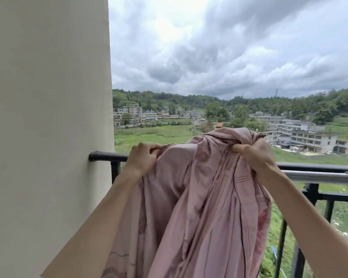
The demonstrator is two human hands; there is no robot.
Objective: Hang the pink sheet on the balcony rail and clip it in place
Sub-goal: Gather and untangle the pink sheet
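You're holding the bunched pink patterned cotton sheet (199, 197) up at the black metal balcony rail (317, 167), left hand (142, 157) and right hand (253, 153) each fisting its top edge, so you're needing to throw it over, then clip.

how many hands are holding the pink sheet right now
2. The left hand grips the pink sheet at its upper left, near the wall end of the black rail. The right hand grips the bunched top, higher up on the right.
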